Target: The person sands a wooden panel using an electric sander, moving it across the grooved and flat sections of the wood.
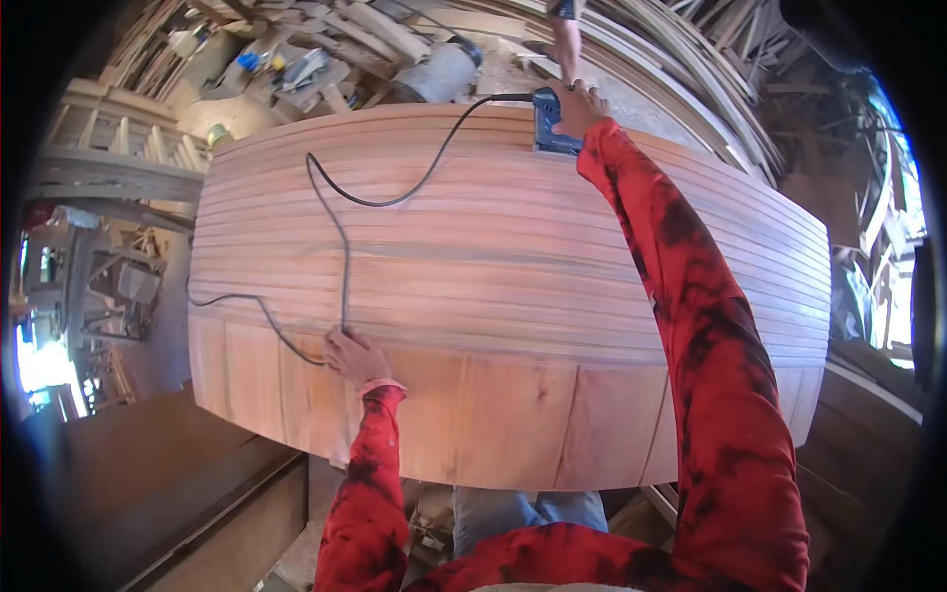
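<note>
A blue power sander (552, 126) stands on the far edge of a large slatted wooden panel (473, 257). My right hand (580, 107) is wrapped round the top of the sander, with the arm stretched far forward. From the tool a dark cable (400, 200) loops leftward over the slats and comes down to my left hand (357, 357). That hand is closed on the cable near the panel's near left part, where wide smooth boards meet the narrow slats. The cable runs on from it to the left edge.
Another person's forearm (566, 47) reaches down beyond the far edge, close to the sander. Wood strips (681, 74) are piled behind the panel. A metal cylinder (439, 74) lies among scraps at the back. Wooden frames (118, 148) stand at the left, and a brown board (148, 474) lies at lower left.
</note>
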Available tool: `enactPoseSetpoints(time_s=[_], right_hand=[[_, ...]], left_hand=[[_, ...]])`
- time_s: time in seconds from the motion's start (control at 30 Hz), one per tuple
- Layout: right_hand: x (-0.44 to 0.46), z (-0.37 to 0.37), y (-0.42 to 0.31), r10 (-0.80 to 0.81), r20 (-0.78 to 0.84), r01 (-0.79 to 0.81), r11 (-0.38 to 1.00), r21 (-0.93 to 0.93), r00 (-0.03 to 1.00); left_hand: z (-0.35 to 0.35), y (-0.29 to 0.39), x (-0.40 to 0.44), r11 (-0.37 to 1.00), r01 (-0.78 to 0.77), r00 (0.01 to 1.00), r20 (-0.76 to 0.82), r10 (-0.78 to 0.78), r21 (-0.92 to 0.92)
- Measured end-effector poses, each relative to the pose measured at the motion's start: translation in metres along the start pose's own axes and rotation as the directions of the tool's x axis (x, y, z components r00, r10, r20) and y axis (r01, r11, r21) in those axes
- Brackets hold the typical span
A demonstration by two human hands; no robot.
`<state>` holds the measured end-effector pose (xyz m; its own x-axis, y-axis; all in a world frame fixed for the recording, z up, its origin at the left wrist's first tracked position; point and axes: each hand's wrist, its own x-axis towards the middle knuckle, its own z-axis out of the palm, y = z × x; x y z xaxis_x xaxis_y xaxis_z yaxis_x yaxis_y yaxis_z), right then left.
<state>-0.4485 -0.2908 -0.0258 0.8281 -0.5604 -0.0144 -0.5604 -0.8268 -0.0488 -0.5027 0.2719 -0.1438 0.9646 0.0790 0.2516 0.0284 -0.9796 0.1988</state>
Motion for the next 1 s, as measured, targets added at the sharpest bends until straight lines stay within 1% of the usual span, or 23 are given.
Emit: enactPoseSetpoints(time_s=[0.03, 0.07, 0.13, 0.17, 0.2, 0.23, 0.27, 0.33, 0.37, 0.4, 0.43, 0.47, 0.53, 0.6, 0.63, 0.7, 0.77, 0.8, 0.83, 0.87, 0.9, 0.97, 1.0], right_hand=[[-0.002, -0.002, 0.016, 0.001, 0.021, -0.001, 1.0, 0.01, 1.0], [-0.004, -0.003, 0.031, -0.001, 0.041, 0.0, 1.0, 0.023, 0.999], [-0.014, -0.007, 0.058, 0.021, 0.042, -0.022, 1.0, 0.007, 0.999], [-0.017, -0.006, 0.072, 0.025, 0.024, -0.025, 1.0, -0.001, 0.999], [-0.019, -0.006, 0.086, 0.027, 0.004, -0.027, 1.0, -0.01, 1.0], [-0.021, -0.006, 0.1, 0.038, 0.004, -0.038, 0.999, -0.011, 0.999], [-0.025, -0.005, 0.114, 0.048, 0.008, -0.048, 0.999, -0.002, 0.999], [-0.028, -0.005, 0.139, 0.065, 0.009, -0.065, 0.998, 0.008, 0.998], [-0.031, -0.005, 0.153, 0.069, 0.011, -0.069, 0.998, 0.011, 0.998], [-0.033, -0.006, 0.169, 0.071, 0.01, -0.072, 0.997, 0.014, 0.997], [-0.036, -0.005, 0.185, 0.081, 0.01, -0.081, 0.997, 0.012, 0.997], [-0.037, -0.004, 0.201, 0.068, -0.001, -0.068, 0.998, 0.013, 0.998], [-0.039, 0.001, 0.229, 0.057, -0.014, -0.057, 0.998, 0.009, 0.998], [-0.041, 0.007, 0.251, 0.071, -0.098, -0.076, 0.996, -0.053, 0.993], [-0.045, -0.007, 0.258, 0.056, -0.01, -0.056, 0.998, -0.023, 0.998], [-0.046, -0.009, 0.273, 0.059, -0.003, -0.059, 0.997, -0.041, 0.998], [-0.047, -0.008, 0.285, 0.076, 0.005, -0.076, 0.996, -0.05, 0.997], [-0.048, -0.007, 0.286, 0.08, 0.007, -0.08, 0.995, -0.053, 0.997], [-0.047, -0.008, 0.286, 0.096, 0.0, -0.096, 0.994, -0.056, 0.995], [-0.044, -0.007, 0.288, 0.11, -0.009, -0.111, 0.992, -0.059, 0.994], [-0.04, -0.001, 0.29, 0.113, -0.009, -0.113, 0.992, -0.061, 0.994], [-0.03, 0.005, 0.292, 0.066, -0.043, -0.069, 0.994, -0.081, 0.997], [-0.029, 0.004, 0.288, 0.063, -0.041, -0.067, 0.994, -0.084, 0.997]], left_hand=[[0.004, 0.004, 0.0, 1.0, -0.012, 0.999, -0.052, 0.013, 0.013], [0.003, 0.006, 0.0, 1.0, -0.02, 0.999, -0.046, 0.02, 0.003], [-0.007, 0.007, 0.007, 0.999, -0.007, 0.993, 0.121, 0.003, 0.033], [-0.014, 0.005, 0.007, 0.999, -0.045, 0.99, 0.131, 0.048, -0.023], [-0.006, -0.006, 0.007, 0.948, 0.03, 0.996, 0.084, -0.003, -0.316], [0.002, -0.023, 0.01, 0.809, 0.087, 0.996, 0.057, -0.066, -0.581], [-0.002, -0.044, 0.017, 0.94, -0.202, 0.972, -0.177, 0.157, -0.276], [-0.015, -0.098, 0.044, 0.967, -0.24, 0.939, -0.272, 0.211, -0.081], [-0.028, -0.121, 0.056, 0.967, -0.042, 0.984, -0.18, -0.004, -0.25], [-0.053, -0.129, 0.062, 0.938, 0.031, 0.975, -0.197, -0.105, -0.346], [-0.073, -0.143, 0.069, 0.896, 0.045, 0.963, -0.221, -0.157, -0.441], [-0.092, -0.155, 0.067, 0.873, 0.071, 0.949, -0.238, -0.209, -0.483], [-0.13, -0.182, 0.057, 0.855, 0.12, 0.917, -0.273, -0.29, -0.505], [-0.157, -0.201, 0.042, 0.859, 0.155, 0.891, -0.306, -0.334, -0.488], [-0.167, -0.209, 0.034, 0.867, 0.172, 0.883, -0.316, -0.346, -0.468], [-0.174, -0.22, 0.023, 0.896, 0.178, 0.883, -0.335, -0.328, -0.407], [-0.171, -0.224, 0.017, 0.953, 0.124, 0.91, -0.351, -0.221, -0.278], [-0.166, -0.225, 0.015, 0.986, 0.045, 0.929, -0.356, -0.101, -0.161], [-0.154, -0.223, 0.016, 0.996, -0.089, 0.933, -0.349, 0.087, 0.011], [-0.142, -0.221, 0.015, 0.967, -0.191, 0.918, -0.317, 0.236, 0.167], [-0.124, -0.222, 0.01, 0.926, -0.253, 0.905, -0.269, 0.329, 0.28], [-0.084, -0.228, -0.006, 0.942, -0.139, 0.96, -0.193, 0.204, 0.306], [-0.054, -0.235, -0.018, 0.938, -0.029, 0.99, -0.119, 0.074, 0.345]])
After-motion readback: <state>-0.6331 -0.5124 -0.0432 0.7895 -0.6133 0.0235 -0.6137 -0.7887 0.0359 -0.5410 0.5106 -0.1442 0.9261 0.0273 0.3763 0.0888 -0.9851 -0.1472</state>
